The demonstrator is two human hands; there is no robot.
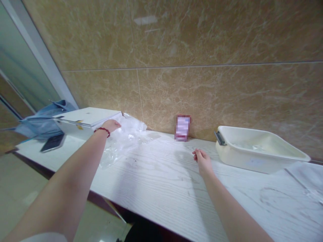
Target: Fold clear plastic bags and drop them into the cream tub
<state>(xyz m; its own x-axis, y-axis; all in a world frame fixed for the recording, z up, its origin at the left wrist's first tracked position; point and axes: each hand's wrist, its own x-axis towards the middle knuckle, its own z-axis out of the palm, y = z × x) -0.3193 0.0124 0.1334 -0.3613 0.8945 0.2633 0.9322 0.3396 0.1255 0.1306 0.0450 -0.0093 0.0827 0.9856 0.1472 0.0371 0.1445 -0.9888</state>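
Note:
My left hand (112, 124), with a dark red bead bracelet (104, 130) at the wrist, is at the pile of clear plastic bags (126, 132) beside the white box. Its fingers are bent and closed on the thin plastic, their tips partly hidden. Over the middle of the table, my right hand (204, 160) is held with its fingers curled and the tips pinched together. Whatever may be between them is too small to make out. A cream plastic tub (252, 163) with a grey handle clip stands to the right of this hand, apart from it.
A phone-like upright thing with a blurred screen (182, 128) leans against the tiled wall (181, 90). At left are a white box (91, 117), a dark-screened phone (52, 143) and a blue bag (45, 121). Clear plastic (306, 178) lies at the table's right end.

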